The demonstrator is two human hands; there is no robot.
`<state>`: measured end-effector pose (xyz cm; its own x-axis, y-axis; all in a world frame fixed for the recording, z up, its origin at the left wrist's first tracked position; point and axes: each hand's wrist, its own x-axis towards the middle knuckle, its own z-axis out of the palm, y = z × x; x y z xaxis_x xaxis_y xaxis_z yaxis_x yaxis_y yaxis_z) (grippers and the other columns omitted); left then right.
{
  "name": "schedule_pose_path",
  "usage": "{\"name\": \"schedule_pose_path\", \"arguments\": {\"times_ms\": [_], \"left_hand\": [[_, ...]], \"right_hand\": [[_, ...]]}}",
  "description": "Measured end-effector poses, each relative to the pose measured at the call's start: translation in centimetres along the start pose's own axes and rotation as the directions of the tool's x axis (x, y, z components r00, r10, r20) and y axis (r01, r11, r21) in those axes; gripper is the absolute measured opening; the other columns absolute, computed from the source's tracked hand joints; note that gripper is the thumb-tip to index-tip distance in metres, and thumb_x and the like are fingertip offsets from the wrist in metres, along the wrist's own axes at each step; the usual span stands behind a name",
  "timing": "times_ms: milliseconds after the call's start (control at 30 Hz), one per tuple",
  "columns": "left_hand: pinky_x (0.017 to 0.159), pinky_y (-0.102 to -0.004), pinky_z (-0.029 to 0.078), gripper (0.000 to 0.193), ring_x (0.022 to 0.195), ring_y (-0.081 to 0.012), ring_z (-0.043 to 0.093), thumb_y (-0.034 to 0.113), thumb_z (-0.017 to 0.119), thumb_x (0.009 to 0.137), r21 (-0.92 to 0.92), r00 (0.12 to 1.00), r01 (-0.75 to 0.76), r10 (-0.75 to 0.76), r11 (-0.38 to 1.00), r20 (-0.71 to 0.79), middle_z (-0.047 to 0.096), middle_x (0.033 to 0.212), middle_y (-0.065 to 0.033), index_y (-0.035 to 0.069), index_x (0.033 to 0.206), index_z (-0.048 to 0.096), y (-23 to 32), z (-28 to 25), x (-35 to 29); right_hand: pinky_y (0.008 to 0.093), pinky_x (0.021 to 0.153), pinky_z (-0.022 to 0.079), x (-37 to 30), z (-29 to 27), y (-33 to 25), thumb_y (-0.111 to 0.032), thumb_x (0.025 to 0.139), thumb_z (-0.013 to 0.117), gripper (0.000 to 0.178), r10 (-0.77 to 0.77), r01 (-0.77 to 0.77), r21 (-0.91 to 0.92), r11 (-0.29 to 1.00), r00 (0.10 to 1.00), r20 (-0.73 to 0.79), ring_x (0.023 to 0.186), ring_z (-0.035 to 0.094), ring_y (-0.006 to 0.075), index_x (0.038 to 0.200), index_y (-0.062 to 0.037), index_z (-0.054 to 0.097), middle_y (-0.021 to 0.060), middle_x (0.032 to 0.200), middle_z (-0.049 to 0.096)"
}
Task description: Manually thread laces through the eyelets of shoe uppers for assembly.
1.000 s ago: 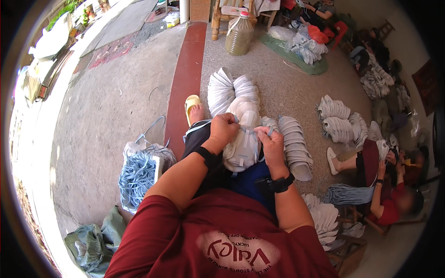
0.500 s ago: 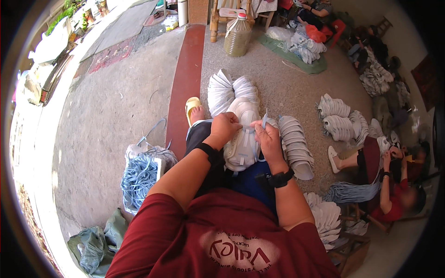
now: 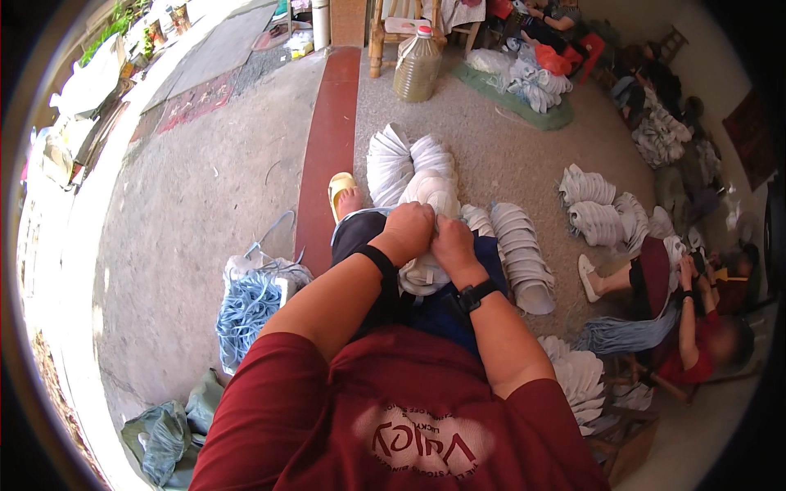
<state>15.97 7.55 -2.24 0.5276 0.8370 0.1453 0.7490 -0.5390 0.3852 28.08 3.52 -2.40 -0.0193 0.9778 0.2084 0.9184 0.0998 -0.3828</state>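
Now the left hand (image 3: 408, 229) and right hand (image 3: 453, 245) have drawn together, meeting over the white upper (image 3: 429, 190) on the lap (image 3: 447, 316); both are curled, though I can't tell what they pinch, so work seems focused mid-upper.

1. A maroon short-sleeved T-shirt (image 3: 393, 368) is filling the bottom centre, bearing a pale, lettered print (image 3: 419, 438).
2. Mid-frame, a black left wristband (image 3: 379, 260) and black right wristband (image 3: 477, 295) are showing.
3. Dark trousers (image 3: 355, 240) and a yellow slipper (image 3: 336, 190) are showing left of centre.
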Motion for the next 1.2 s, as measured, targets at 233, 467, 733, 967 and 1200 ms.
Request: {"name": "schedule_pose_path", "arguments": {"times_ms": [233, 467, 733, 967, 1200], "left_hand": [[0.063, -0.0304, 0.049, 0.017, 0.065, -0.0176, 0.063, 0.008, 0.064, 0.066, -0.572, 0.995, 0.019, 0.041, 0.82, 0.092, 0.067, 0.073, -0.0122, -0.002, 0.079, 0.065, -4.3, -0.9, -0.6], [0.064, -0.0283, 0.049, 0.015, 0.063, -0.0152, 0.062, 0.006, 0.063, 0.067, -0.616, 0.995, -0.013, 0.07, 0.788, 0.069, 0.067, 0.07, -0.0123, -0.002, 0.079, 0.067, -4.7, -0.7, -0.4], [0.063, -0.0313, 0.049, 0.012, 0.064, -0.0212, 0.062, 0.008, 0.063, 0.065, -0.632, 0.995, 0.051, 0.016, 0.773, 0.1, 0.065, 0.07, -0.0125, 0.001, 0.075, 0.065, -4.4, -0.5, 0.0], [0.062, -0.0353, 0.049, 0.01, 0.065, -0.0272, 0.062, 0.011, 0.062, 0.065, -0.564, 0.999, 0.04, -0.054, 0.825, -0.008, 0.063, 0.067, -0.0117, 0.004, 0.071, 0.06, -4.1, -0.1, -1.3], [0.072, -0.0255, 0.046, 0.039, 0.086, -0.0149, 0.059, -0.001, 0.048, 0.075, -0.829, 0.901, -0.301, 0.426, 0.472, -0.085, 0.063, 0.1, -0.0076, 0.002, 0.113, 0.057, 5.3, -12.3, -7.6]], "right_hand": [[0.0468, 0.062, 0.048, -1.0, -0.4, -0.6, -0.02, 0.073, 0.067, 0.022, -0.046, 0.046, -0.045, 0.998, 0.999, 0.007, 0.071, 0.06, 0.0383, 0.077, -0.0023, 0.055, 0.0208, 0.072, 0.06], [0.0431, 0.057, 0.05, -1.5, -0.3, -1.1, -0.009, 0.074, 0.058, 0.01, -0.215, 0.212, -0.147, 0.966, 0.977, 0.0, 0.067, 0.061, 0.035, 0.079, -0.0019, 0.055, 0.0173, 0.069, 0.059], [0.0391, 0.058, 0.049, -1.7, -1.9, -2.3, -0.012, 0.078, 0.052, 0.013, -0.332, 0.342, 0.033, 0.939, 0.875, 0.354, 0.064, 0.061, 0.0272, 0.072, -0.0013, 0.057, 0.0147, 0.067, 0.059], [0.0264, 0.052, 0.033, -9.4, -14.8, -9.8, -0.015, 0.085, 0.053, 0.023, -0.791, -0.248, 0.912, 0.327, 0.456, 0.408, 0.054, 0.036, 0.01, 0.07, -0.0024, 0.042, 0.0001, 0.058, 0.036], [0.0201, 0.049, 0.026, -10.4, -15.3, -4.8, -0.01, 0.091, 0.047, 0.018, -0.296, -0.262, 0.962, -0.083, 0.928, 0.227, 0.053, 0.03, 0.0044, 0.074, -0.0059, 0.047, -0.0044, 0.059, 0.035]]}}
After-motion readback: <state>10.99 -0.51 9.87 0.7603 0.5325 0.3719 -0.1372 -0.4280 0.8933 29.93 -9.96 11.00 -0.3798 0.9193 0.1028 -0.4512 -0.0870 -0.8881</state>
